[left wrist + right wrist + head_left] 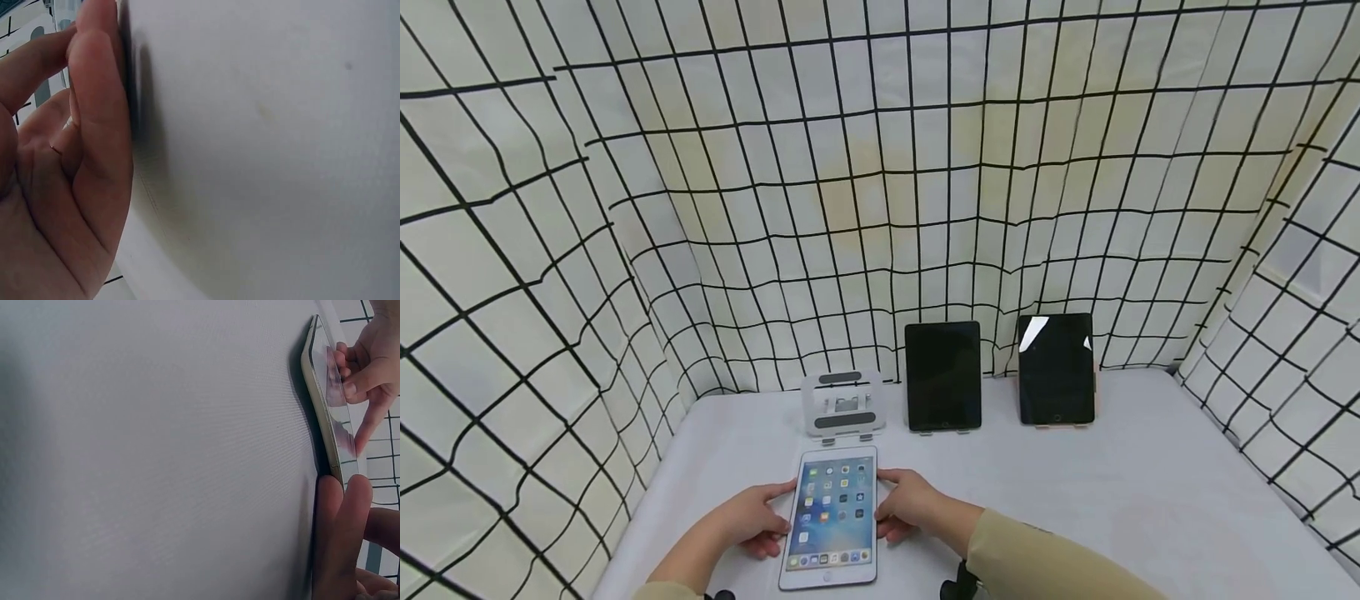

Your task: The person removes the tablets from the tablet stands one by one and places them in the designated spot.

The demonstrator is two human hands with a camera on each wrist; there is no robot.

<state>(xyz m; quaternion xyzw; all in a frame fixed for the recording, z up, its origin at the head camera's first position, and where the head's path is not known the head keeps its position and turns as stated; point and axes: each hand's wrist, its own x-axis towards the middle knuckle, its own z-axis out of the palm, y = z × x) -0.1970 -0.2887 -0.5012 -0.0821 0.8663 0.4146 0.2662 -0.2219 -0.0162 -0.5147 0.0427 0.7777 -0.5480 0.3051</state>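
A white-framed tablet (831,517), its screen lit with rows of app icons, is low over the white table, its home button toward me. My left hand (748,521) grips its left edge, index finger reaching toward the top corner. On the opposite edge my right hand (917,504) holds on with thumb and fingers. The right wrist view shows the tablet's thin side (322,415) with a dark shadow below; whether it is fully off the table I cannot tell. Curled fingers of the left hand (94,119) fill the left of the left wrist view, hiding most of the tablet.
Just beyond the tablet stands a clear stand (844,404) with grey pads. Behind, to the right, a dark-screened tablet (943,375) and another dark tablet (1056,371) lean upright on stands. White walls with black grid lines (880,192) enclose the white table (1075,500).
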